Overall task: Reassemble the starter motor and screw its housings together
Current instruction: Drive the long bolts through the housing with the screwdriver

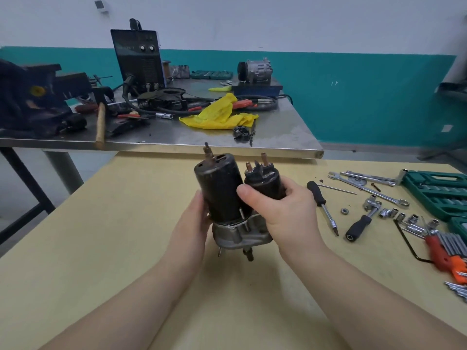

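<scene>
Pale wooden surface [126,248] carries the work. Both hands hold the starter motor [227,195] upright above it: left hand [194,223] grips the black body, right hand [283,210] wraps the solenoid [262,180]. Housings appear mated; fastening seemingly remains. Screwdriver [322,205] lies right of the grip.

One starter motor [228,198], two hands [192,223] [285,210], two tables [126,223] [278,137], perhaps seven loose sockets [404,219]
</scene>
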